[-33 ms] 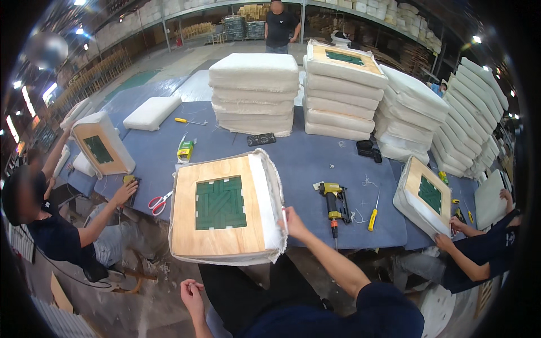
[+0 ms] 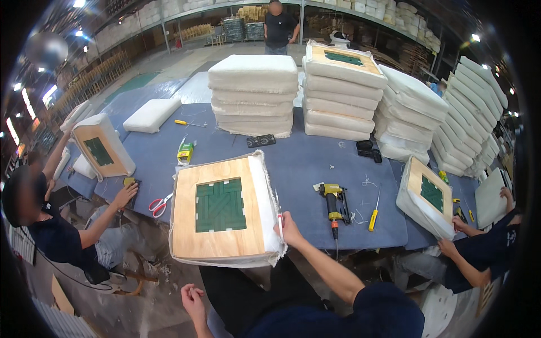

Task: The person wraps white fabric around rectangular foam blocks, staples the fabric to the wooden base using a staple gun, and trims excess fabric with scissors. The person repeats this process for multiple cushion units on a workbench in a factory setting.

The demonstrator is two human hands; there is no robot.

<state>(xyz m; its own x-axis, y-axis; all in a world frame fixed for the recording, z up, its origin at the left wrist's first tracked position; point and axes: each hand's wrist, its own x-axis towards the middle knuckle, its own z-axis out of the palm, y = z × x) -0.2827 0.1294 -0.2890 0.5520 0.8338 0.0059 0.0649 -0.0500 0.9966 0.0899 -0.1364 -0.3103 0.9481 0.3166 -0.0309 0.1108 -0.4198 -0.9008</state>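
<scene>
In front of me a seat cushion (image 2: 259, 236) lies with its wooden base up. Green webbing (image 2: 220, 205) fills the square opening in the wood. A white fabric cover (image 2: 274, 194) wraps its sides, with a frayed edge along the right. My right hand (image 2: 291, 229) is closed on that cover at the cushion's right side; a slim pale strip shows by its fingers. Below the cushion's near edge, my left hand (image 2: 193, 301) hangs apart from it, fingers curled in; what they hold, if anything, cannot be made out.
On the blue-covered table are a staple gun (image 2: 333, 204), a yellow-handled screwdriver (image 2: 374, 216), red-handled scissors (image 2: 160, 205), a phone (image 2: 261, 140) and a green-yellow box (image 2: 185, 153). Stacked cushions (image 2: 253, 90) stand behind. Co-workers handle cushions at the left (image 2: 104, 146) and right (image 2: 422, 194).
My right hand has shifted slightly lower. The cover along the cushion's right side bulges less and sits closer to the wood. My left hand has dropped slightly.
</scene>
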